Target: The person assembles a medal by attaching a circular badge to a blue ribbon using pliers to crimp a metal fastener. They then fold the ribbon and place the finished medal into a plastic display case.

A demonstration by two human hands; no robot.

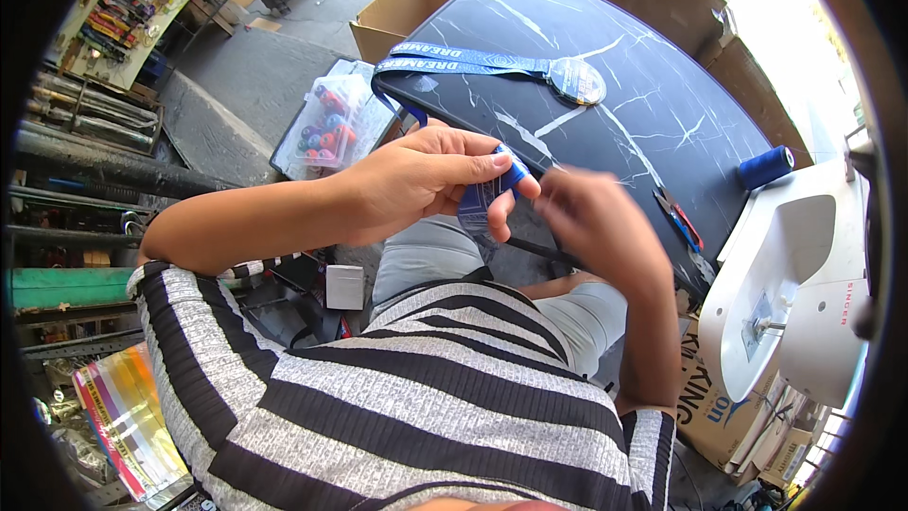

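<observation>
My left hand (421,175) is closed on a blue patterned ribbon (480,206), pinched between thumb and fingers with a fold over the forefinger. The ribbon's lower end hangs below the fingers above my lap. Just to the right is my right hand (601,222), close to the folded ribbon; its fingers are smeared by motion, so I cannot make out what they hold. Beyond the hands, a round medal (576,82) on a printed blue neck ribbon (454,59) lies on the black marble-patterned table (653,99). Part of that neck ribbon droops over the table's left edge.
A blue thread spool (766,167) and red-and-blue thread snips (679,220) lie at the table's right side, beside a white sewing machine (790,293). To the left sits a clear plastic box (331,99) of coloured bobbins. Cardboard boxes (402,9) stand behind the table.
</observation>
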